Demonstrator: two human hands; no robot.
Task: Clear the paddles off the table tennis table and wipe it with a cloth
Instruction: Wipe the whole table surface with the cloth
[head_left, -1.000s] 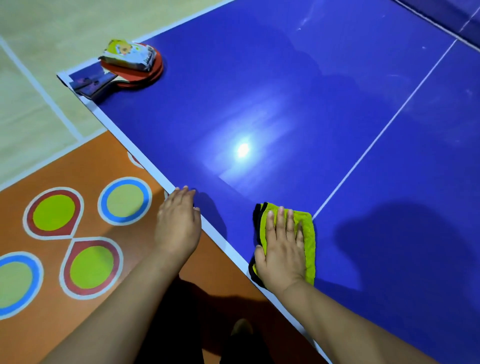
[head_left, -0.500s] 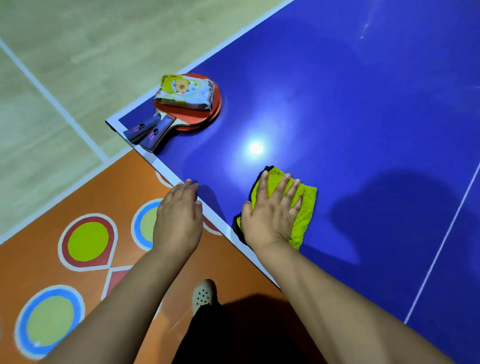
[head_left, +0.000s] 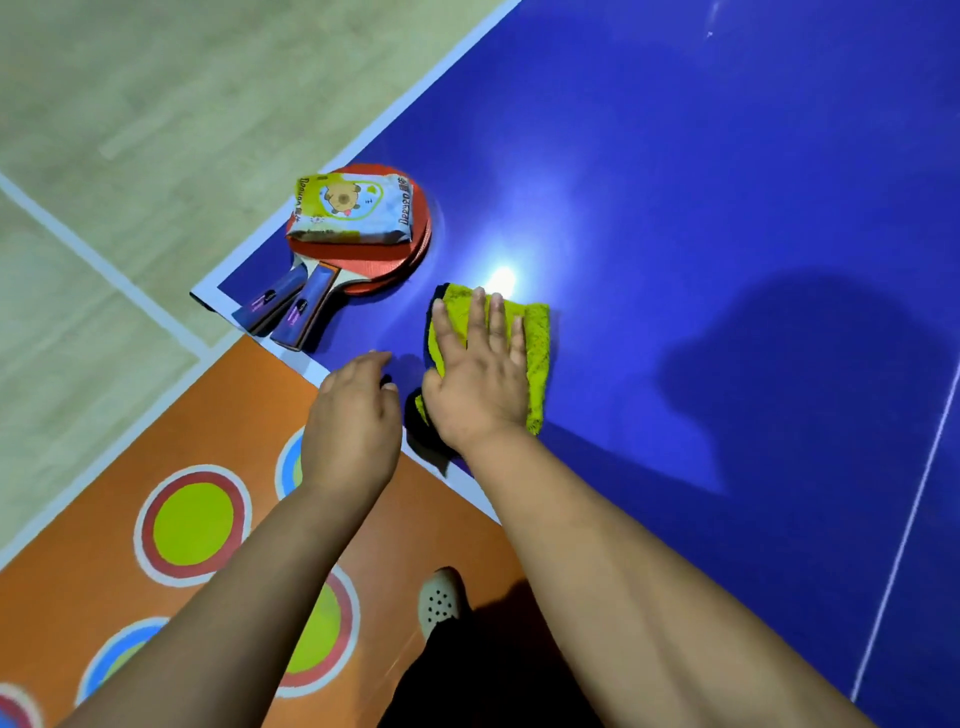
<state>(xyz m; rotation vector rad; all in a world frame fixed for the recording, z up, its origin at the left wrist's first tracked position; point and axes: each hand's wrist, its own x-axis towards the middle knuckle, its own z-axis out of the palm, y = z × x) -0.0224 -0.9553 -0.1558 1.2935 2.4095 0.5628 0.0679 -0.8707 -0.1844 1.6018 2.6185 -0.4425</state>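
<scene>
Compared with half a second ago, my right hand (head_left: 478, 384) and the cloth (head_left: 535, 343) are further left along the near edge of the table (head_left: 675, 208). The gap to the paddles (head_left: 374, 260) has closed, and the cloth's far-left corner now lies just beside the red blades. My left hand (head_left: 353, 415) has come forward from the floor side, and its fingertips are now over the white border of the table.

Hand states:
- The right hand lies flat with its fingers spread and presses the cloth onto the blue surface.
- The left hand's fingers are together, loosely curved, and hold nothing. I cannot tell whether they touch the table.

The two paddles are stacked at the near-left corner, with their handles pointing toward the corner. A tissue pack (head_left: 353, 208) lies on top of the blades.

Edges: the near end of the cloth reaches the white border, and the left edge of the table runs close behind the paddles.

Open room: blue surface extends right of the cloth to the white centre line (head_left: 909, 519), and also toward the far side. Below the near edge are the orange floor mat (head_left: 104, 467) and my shoe (head_left: 440, 597).
</scene>
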